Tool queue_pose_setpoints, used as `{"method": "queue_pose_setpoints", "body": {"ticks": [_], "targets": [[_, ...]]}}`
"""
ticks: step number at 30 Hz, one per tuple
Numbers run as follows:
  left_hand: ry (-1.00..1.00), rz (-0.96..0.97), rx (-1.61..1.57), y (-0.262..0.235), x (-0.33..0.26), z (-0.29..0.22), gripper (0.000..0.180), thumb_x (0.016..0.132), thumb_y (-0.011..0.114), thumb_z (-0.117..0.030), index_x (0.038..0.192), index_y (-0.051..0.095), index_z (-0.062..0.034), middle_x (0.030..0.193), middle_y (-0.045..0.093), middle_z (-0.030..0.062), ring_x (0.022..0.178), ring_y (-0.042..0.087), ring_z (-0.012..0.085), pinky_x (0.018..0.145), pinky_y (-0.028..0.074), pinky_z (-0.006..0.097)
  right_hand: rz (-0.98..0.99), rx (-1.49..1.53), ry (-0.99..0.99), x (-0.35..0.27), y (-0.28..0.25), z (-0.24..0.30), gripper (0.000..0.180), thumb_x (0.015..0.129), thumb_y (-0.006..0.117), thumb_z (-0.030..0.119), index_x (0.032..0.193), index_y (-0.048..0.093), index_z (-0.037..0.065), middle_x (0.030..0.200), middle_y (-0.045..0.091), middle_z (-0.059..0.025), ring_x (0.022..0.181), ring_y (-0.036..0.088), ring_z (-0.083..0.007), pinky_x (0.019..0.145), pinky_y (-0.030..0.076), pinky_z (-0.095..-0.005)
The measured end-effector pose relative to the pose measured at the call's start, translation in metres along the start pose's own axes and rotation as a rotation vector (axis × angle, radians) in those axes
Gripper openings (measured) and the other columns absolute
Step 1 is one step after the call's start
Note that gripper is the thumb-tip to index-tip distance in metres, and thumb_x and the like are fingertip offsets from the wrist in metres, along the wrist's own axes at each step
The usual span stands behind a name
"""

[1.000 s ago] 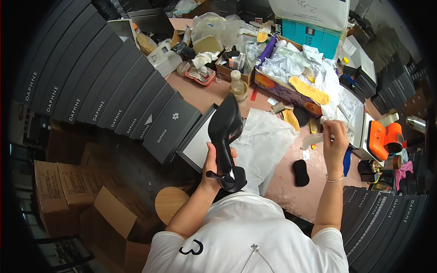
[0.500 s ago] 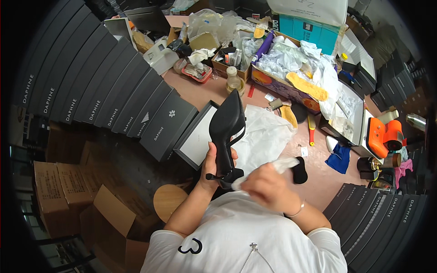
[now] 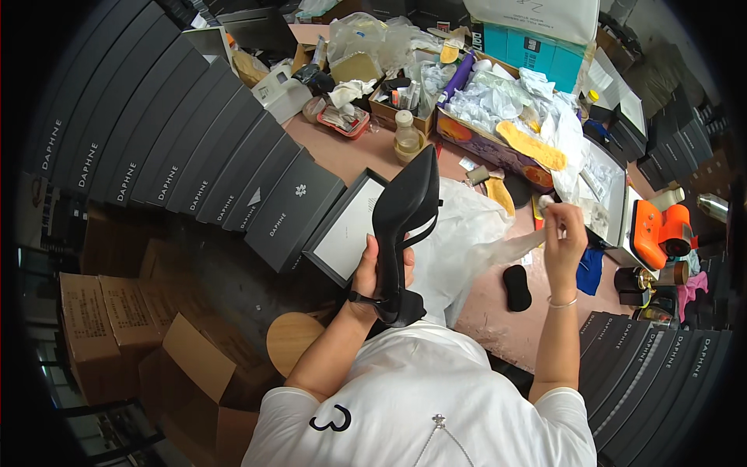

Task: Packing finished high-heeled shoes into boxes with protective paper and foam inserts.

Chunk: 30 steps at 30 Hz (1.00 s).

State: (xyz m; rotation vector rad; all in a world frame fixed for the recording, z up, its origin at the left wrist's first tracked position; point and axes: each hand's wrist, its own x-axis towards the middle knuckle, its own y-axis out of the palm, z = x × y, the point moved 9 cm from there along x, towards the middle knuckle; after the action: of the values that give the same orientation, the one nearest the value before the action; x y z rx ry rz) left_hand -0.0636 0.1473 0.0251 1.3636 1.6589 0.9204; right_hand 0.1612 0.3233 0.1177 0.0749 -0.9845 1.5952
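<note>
My left hand [image 3: 366, 272] is wrapped round a black high-heeled shoe [image 3: 406, 194], gripping it at the arch. Its pointed toe is up, its sole faces me, and a thin strap loops out at the side. Off to the right, my right hand [image 3: 566, 245] is raised over the table with its fingertips pinched on a thin white strip of tissue paper [image 3: 510, 249]. The strip trails leftward from the fingers. Beneath it, a crumpled white sheet [image 3: 459, 222] covers part of the table. A black oval pad [image 3: 517, 288] lies beside the sheet.
An open shoe box [image 3: 334, 243] sits left of the shoe, by a long row of dark boxes [image 3: 288, 210]. At the back stands a carton of crumpled paper [image 3: 486, 144]; a glue bottle [image 3: 406, 140] is nearer. More boxes [image 3: 622, 366] are stacked at right.
My right hand has moved from beside the shoe's heel out to the right and farther away, drawing the white strip with it. My left hand still holds the shoe.
</note>
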Motion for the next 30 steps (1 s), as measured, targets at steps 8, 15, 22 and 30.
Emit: {"method": "queue_pose_setpoints", "body": {"ticks": [8, 15, 22, 30], "targets": [[0.047, -0.053, 0.056, -0.006, -0.004, -0.004, 0.057, 0.093, 0.04, -0.059, 0.121, 0.056, -0.0113, 0.08, 0.055, 0.0007, 0.056, 0.038, 0.0084, 0.05, 0.032, 0.022, 0.284, -0.494, 0.037, -0.029, 0.044, -0.11, 0.051, 0.077, 0.064, 0.002, 0.126, 0.05, 0.003, 0.129, 0.046, -0.0282, 0.114, 0.051, -0.0419, 0.093, 0.045, -0.0445], [0.12, -0.209, 0.29, -0.03, -0.004, -0.014, 0.067, 0.087, 0.052, -0.06, 0.12, 0.05, -0.0014, 0.091, 0.06, 0.008, 0.08, 0.059, 0.0175, 0.073, 0.049, 0.029, 0.373, -0.241, 0.351, -0.107, 0.024, -0.169, 0.014, 0.08, 0.065, 0.011, 0.086, 0.064, -0.002, 0.08, 0.066, -0.0197, 0.073, 0.066, -0.0329, 0.066, 0.051, -0.0396], [-0.039, -0.362, 0.238, -0.038, 0.007, 0.009, 0.039, 0.091, 0.057, -0.047, 0.097, 0.056, -0.0082, 0.078, 0.058, 0.003, 0.074, 0.058, 0.016, 0.076, 0.05, 0.034, 0.103, -0.161, 0.456, -0.074, 0.014, -0.21, 0.018, 0.083, 0.064, 0.016, 0.089, 0.066, -0.002, 0.078, 0.066, -0.0168, 0.069, 0.065, -0.0272, 0.064, 0.05, -0.0347], [0.042, -0.453, 0.197, -0.04, 0.045, 0.017, 0.039, 0.082, 0.07, -0.046, 0.089, 0.054, -0.0108, 0.068, 0.05, 0.0007, 0.062, 0.049, 0.0138, 0.07, 0.046, 0.033, 0.349, -0.409, 0.454, -0.06, 0.119, -0.259, 0.021, 0.079, 0.066, 0.022, 0.093, 0.069, 0.006, 0.088, 0.068, -0.0169, 0.082, 0.065, -0.0346, 0.074, 0.052, -0.0428]]}}
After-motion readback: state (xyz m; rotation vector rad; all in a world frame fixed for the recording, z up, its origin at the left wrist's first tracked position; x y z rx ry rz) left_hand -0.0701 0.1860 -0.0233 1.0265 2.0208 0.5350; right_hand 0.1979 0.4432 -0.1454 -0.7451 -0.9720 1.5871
